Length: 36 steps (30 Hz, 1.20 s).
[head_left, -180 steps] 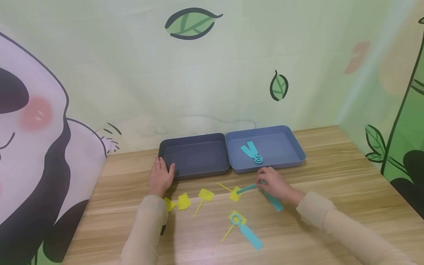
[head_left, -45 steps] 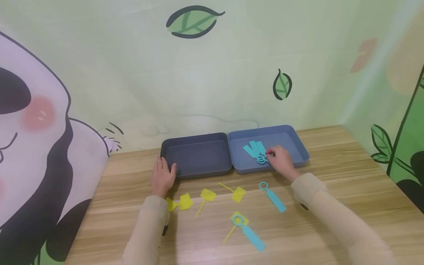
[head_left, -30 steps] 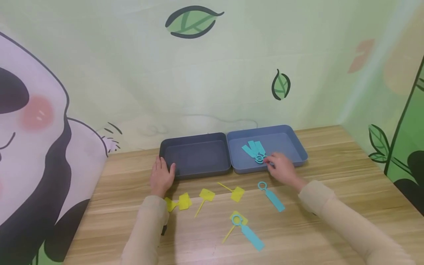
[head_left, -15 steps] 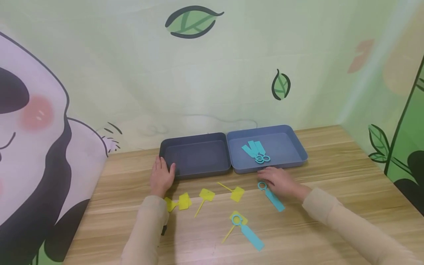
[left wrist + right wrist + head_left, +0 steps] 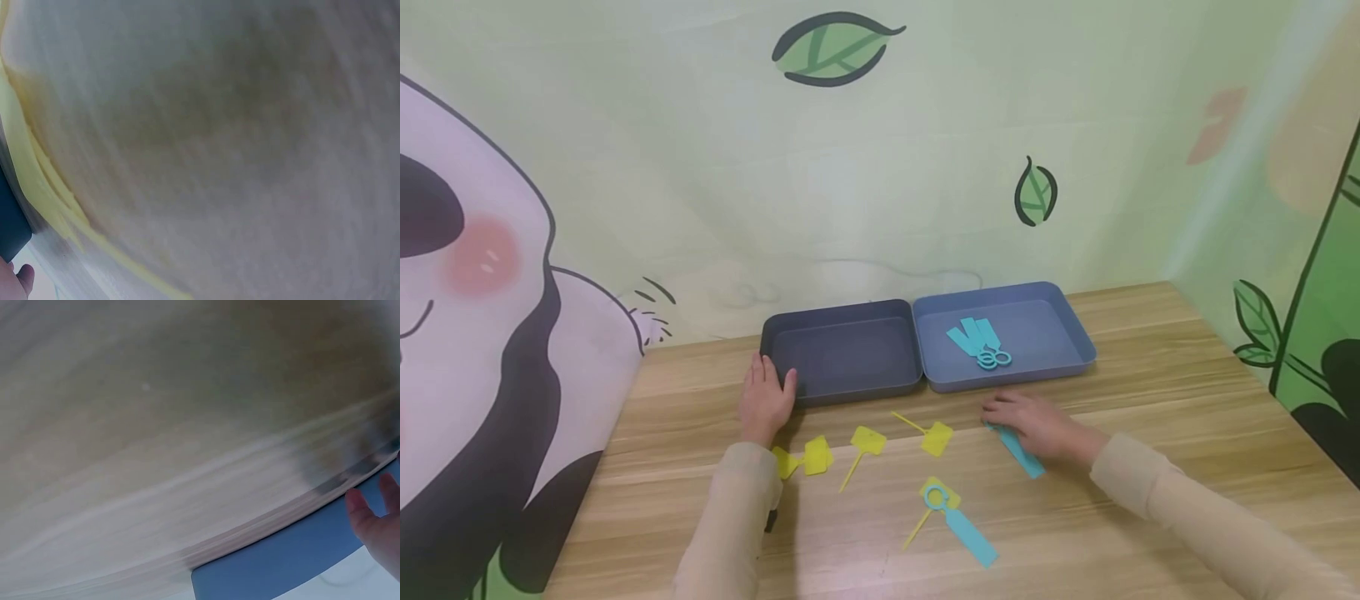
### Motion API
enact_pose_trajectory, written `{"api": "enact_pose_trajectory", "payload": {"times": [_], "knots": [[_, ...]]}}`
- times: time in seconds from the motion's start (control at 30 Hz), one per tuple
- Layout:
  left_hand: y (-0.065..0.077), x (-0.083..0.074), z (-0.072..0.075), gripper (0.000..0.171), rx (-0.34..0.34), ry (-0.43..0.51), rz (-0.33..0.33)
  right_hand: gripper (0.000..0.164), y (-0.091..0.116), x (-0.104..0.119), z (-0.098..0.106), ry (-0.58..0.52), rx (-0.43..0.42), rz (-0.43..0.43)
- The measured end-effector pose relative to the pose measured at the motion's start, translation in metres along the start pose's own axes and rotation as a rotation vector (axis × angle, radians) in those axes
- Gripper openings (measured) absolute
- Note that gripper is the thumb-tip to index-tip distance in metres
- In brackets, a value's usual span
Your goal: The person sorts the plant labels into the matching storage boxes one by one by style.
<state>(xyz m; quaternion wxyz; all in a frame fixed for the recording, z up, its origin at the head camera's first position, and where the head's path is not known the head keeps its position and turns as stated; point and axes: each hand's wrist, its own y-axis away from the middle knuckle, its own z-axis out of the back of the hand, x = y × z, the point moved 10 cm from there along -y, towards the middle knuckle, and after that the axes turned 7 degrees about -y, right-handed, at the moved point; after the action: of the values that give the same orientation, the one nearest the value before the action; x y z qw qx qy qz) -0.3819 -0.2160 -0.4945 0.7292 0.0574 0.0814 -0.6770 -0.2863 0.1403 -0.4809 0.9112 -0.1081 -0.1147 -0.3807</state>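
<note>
My left hand (image 5: 766,402) rests with fairly straight fingers on the left front corner of a dark grey tray (image 5: 842,354). My right hand (image 5: 1033,421) reaches over a teal tag (image 5: 1021,456) on the table and hides its ring. In the right wrist view its thumb and fingers (image 5: 359,509) stand apart, with no tag visible between them. Inside the blue tray (image 5: 1041,333) lie several teal ring tags (image 5: 973,335), fanned out with their rings together. Another teal ring tag (image 5: 972,539) lies nearer, its ring over a yellow stemmed tag (image 5: 917,530).
More yellow stemmed tags lie in front of the dark tray: one on the right (image 5: 937,439), one in the middle (image 5: 868,440), and an overlapping group (image 5: 816,457) beside my left wrist. Both trays touch side by side on the wooden table, before a printed backdrop (image 5: 880,183).
My right hand has put a teal tag into the blue tray, let go, and come back toward me to a teal tag on the table. My left hand has stayed at the dark tray.
</note>
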Motion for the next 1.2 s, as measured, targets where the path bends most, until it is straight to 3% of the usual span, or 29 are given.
{"api": "enact_pose_trajectory", "payload": {"times": [0.57,1.2], "knots": [[-0.002,0.001,-0.003,0.072,0.017,-0.009,0.006,0.031,0.009,0.005,-0.006,0.073,-0.017,-0.01],[-0.001,0.0,-0.002,0.071,0.026,-0.014,0.009,0.03,0.013,0.007,-0.001,0.071,-0.077,-0.098]]}}
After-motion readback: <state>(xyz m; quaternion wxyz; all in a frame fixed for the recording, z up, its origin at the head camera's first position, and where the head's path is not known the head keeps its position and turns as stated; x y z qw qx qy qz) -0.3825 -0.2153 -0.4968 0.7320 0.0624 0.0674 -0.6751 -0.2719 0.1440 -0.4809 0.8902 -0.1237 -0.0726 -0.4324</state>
